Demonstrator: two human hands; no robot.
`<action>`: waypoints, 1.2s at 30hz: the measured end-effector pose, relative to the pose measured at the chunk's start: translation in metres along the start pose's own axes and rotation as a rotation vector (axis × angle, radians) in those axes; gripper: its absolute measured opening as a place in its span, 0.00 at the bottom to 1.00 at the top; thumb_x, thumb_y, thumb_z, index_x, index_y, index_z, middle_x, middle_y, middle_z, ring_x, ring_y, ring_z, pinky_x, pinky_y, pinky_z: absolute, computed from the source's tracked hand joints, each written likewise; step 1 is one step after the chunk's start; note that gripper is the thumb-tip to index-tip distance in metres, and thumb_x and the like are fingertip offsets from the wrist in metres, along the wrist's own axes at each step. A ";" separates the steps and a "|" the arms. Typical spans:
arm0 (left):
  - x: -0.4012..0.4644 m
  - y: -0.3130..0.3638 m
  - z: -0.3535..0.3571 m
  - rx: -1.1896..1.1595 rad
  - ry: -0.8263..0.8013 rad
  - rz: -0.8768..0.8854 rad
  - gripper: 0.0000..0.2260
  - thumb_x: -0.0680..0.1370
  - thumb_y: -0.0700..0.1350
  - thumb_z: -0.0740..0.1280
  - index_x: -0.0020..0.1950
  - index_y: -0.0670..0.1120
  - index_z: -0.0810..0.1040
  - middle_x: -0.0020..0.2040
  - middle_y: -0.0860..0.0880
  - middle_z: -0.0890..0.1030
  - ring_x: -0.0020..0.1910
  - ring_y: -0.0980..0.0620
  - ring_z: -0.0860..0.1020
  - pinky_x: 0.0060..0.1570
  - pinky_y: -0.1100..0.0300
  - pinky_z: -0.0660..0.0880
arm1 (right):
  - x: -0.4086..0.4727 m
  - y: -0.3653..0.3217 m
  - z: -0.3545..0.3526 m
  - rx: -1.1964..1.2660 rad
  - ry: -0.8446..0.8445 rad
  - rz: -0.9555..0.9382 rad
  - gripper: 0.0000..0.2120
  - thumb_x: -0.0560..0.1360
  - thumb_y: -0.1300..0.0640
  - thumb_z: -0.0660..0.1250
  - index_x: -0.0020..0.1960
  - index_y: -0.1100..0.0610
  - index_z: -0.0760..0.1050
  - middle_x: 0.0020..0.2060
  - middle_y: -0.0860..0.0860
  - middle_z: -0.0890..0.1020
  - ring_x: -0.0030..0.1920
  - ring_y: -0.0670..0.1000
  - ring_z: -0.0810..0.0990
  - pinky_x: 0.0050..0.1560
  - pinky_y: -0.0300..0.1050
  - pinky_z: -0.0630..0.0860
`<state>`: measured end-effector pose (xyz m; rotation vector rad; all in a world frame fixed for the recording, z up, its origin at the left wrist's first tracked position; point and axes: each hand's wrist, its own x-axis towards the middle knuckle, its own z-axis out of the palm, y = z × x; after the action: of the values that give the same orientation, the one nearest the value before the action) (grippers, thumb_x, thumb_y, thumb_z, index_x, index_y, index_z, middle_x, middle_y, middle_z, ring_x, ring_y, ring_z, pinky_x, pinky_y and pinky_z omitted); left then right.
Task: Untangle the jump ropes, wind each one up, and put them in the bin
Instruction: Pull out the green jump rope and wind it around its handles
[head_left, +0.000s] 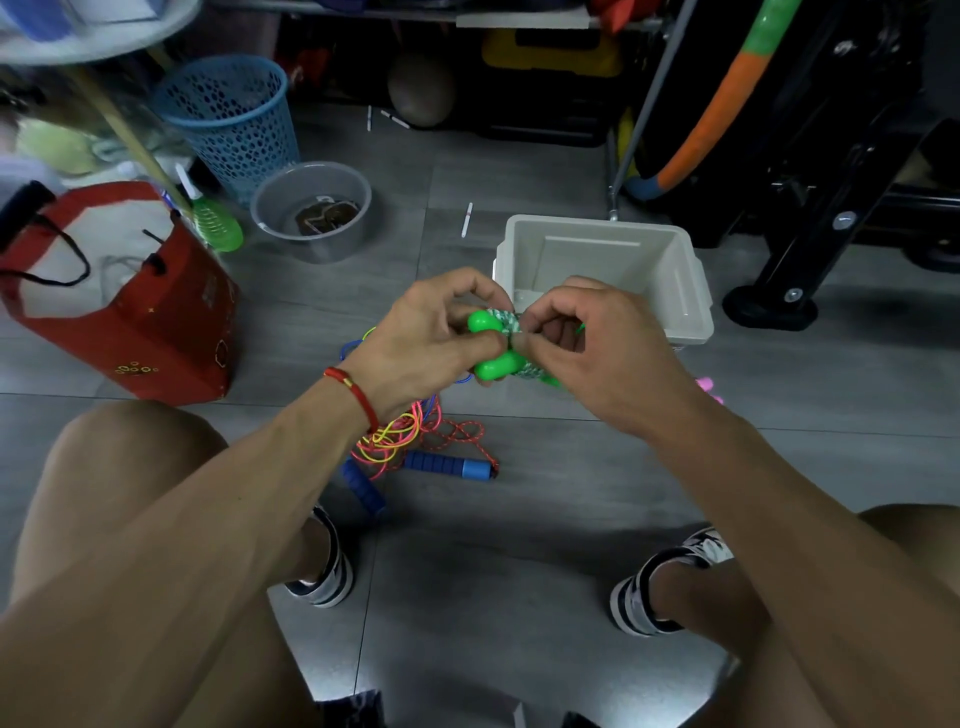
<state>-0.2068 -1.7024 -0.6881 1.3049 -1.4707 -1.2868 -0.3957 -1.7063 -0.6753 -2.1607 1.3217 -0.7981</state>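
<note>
A: Knees and forearms fill the near edge; person crouched over grey floor (519, 597). Largest item first?

B: Red bag (135, 312), far left, upright. Next, bin (691, 291), just beyond the hands. Visible part of its interior holds no rope; near corner is hidden behind the hands.

A: Hands?

B: Left hand (426, 332): fingers curled around two green handles (491, 345) held side by side, thumb pressed on top. Right hand (587, 332): thumb and forefinger pinch the green-and-white cord (511, 325) where it is wound around the handles; other fingers loosely curled. Bundle is held in the air, in front of the bin's near wall.

A: Winding finished?

B: Judgement: nearly. Cord sits in tight turns; a short green tail shows under the right hand. Whether the end is tucked, cannot tell.

A: Remaining ropes?

B: Tangle (400, 431) on the floor below the left wrist: pink, yellow and red-speckled cords crossing one another, with blue handles (447, 465) just beside. A pink piece (706, 387) shows by the right forearm; could be another handle, too little visible.

A: Progress?

B: Early. One rope about wound, none seen binned, floor tangle not yet separated. Left to do: drop green bundle in, then untangle, wind and bin the rest.
</note>
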 end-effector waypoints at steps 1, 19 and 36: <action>0.000 0.000 -0.001 0.012 0.008 0.011 0.11 0.74 0.28 0.68 0.54 0.38 0.76 0.39 0.32 0.80 0.34 0.43 0.78 0.38 0.53 0.77 | -0.002 -0.001 -0.001 0.006 -0.014 -0.008 0.01 0.74 0.58 0.75 0.45 0.54 0.84 0.37 0.46 0.79 0.37 0.46 0.77 0.40 0.42 0.75; -0.001 0.007 -0.005 0.256 -0.090 0.217 0.10 0.74 0.36 0.72 0.51 0.47 0.76 0.36 0.47 0.81 0.32 0.47 0.77 0.33 0.56 0.74 | -0.001 0.006 -0.005 0.089 0.059 -0.028 0.09 0.70 0.57 0.79 0.51 0.53 0.87 0.38 0.47 0.78 0.35 0.43 0.75 0.39 0.45 0.75; -0.011 0.008 -0.015 0.144 -0.079 0.128 0.10 0.71 0.32 0.72 0.49 0.40 0.78 0.52 0.40 0.82 0.48 0.41 0.82 0.48 0.41 0.81 | 0.001 0.013 0.008 -0.053 -0.186 -0.157 0.07 0.78 0.52 0.71 0.52 0.54 0.76 0.47 0.44 0.71 0.44 0.38 0.73 0.46 0.43 0.74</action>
<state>-0.1925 -1.6945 -0.6768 1.2403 -1.7011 -1.1792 -0.3976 -1.7114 -0.6892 -2.3394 1.1027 -0.6088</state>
